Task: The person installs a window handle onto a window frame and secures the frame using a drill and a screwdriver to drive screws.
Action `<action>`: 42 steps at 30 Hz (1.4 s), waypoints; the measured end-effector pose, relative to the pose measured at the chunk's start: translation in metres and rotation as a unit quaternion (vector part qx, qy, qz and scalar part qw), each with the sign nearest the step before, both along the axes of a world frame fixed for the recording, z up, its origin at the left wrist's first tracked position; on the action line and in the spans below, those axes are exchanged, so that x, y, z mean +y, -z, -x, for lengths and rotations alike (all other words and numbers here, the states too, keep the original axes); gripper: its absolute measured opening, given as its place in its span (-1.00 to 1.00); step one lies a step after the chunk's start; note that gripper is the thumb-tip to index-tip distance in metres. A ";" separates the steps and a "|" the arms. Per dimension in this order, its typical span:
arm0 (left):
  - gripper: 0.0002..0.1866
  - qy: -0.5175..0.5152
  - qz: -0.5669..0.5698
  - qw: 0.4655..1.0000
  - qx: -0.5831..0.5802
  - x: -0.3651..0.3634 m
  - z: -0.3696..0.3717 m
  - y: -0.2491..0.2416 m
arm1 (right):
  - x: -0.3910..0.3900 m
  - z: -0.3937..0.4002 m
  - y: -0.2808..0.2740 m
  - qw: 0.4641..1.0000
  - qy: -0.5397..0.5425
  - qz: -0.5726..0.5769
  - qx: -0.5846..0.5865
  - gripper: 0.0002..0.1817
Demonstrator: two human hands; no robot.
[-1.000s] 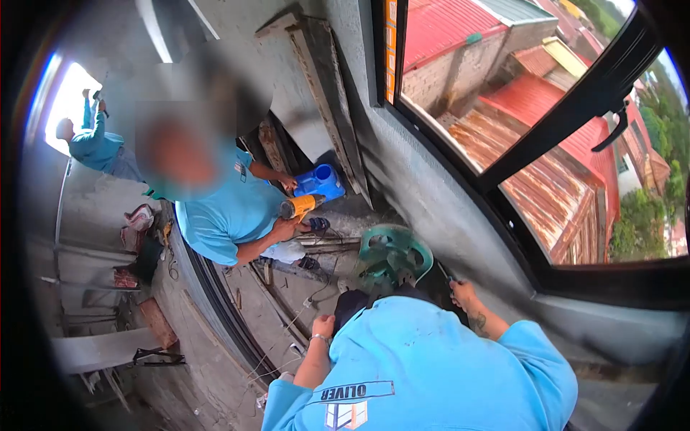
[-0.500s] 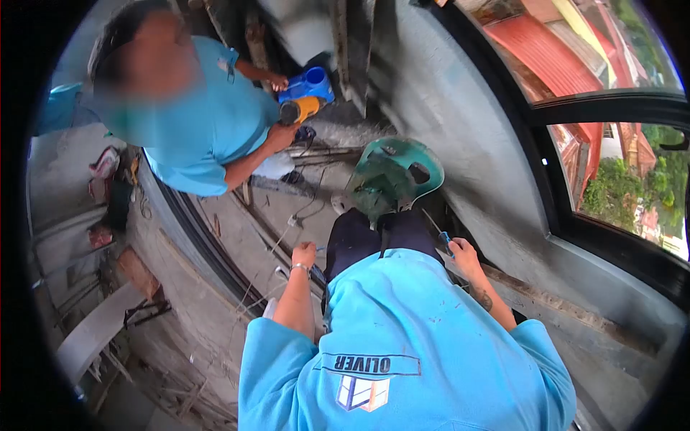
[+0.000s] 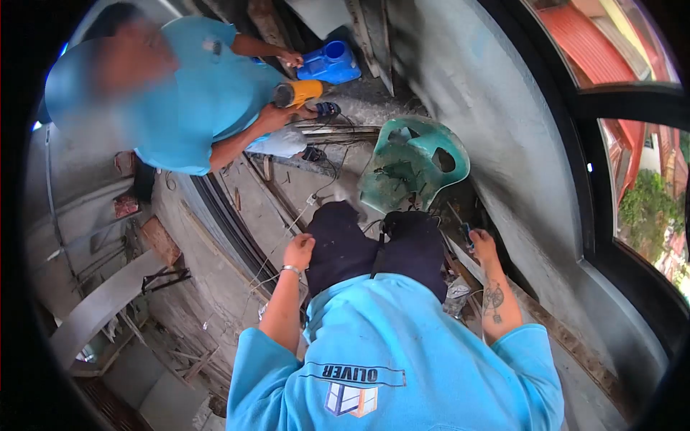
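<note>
Head view: right hand (image 3: 484,246) gripping blue-handled screwdriver (image 3: 467,231); left hand (image 3: 299,251) curled, contents unclear.

We count one bare left hand (image 3: 298,251) and one bare right hand (image 3: 486,248), so two in total. We find also one blue-handled metal screwdriver (image 3: 468,235) with thin shaft, one silver-coloured bracelet (image 3: 292,270), one green plastic chair (image 3: 425,158), one blue plastic container (image 3: 327,69) with round opening, one yellow-and-black power tool (image 3: 307,90), and at least one co-worker in light-blue shirt (image 3: 208,93)
</note>
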State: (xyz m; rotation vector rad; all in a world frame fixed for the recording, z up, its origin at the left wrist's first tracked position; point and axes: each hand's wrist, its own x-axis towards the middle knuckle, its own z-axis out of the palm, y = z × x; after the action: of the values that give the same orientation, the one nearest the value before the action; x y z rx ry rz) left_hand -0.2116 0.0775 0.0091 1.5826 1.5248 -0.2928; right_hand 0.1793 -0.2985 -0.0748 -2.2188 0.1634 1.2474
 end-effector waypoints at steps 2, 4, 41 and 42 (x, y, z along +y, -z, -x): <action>-0.64 0.062 0.000 0.997 0.035 0.011 0.004 0.021 | -0.009 -0.023 0.021 0.997 0.003 -0.071 -0.001 -0.62; -0.64 0.126 -0.001 0.990 0.069 0.024 0.001 0.044 | 0.003 -0.043 0.000 0.991 0.068 -0.097 0.060 -0.65; -0.40 -0.022 0.322 0.938 -0.128 0.078 0.156 0.386 | 0.296 0.407 0.269 0.980 -0.134 -0.135 0.056 -0.58; -0.45 -0.089 0.332 0.929 -0.139 0.064 0.152 0.392 | 0.300 0.429 0.276 0.969 -0.205 -0.135 0.003 -0.47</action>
State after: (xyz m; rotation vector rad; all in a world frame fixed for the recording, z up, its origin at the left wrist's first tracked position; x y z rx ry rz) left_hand -0.3631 0.1420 -0.3832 0.8984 1.1651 -0.4109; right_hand -0.2493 0.0012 -0.3508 -2.0674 -0.4624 1.3923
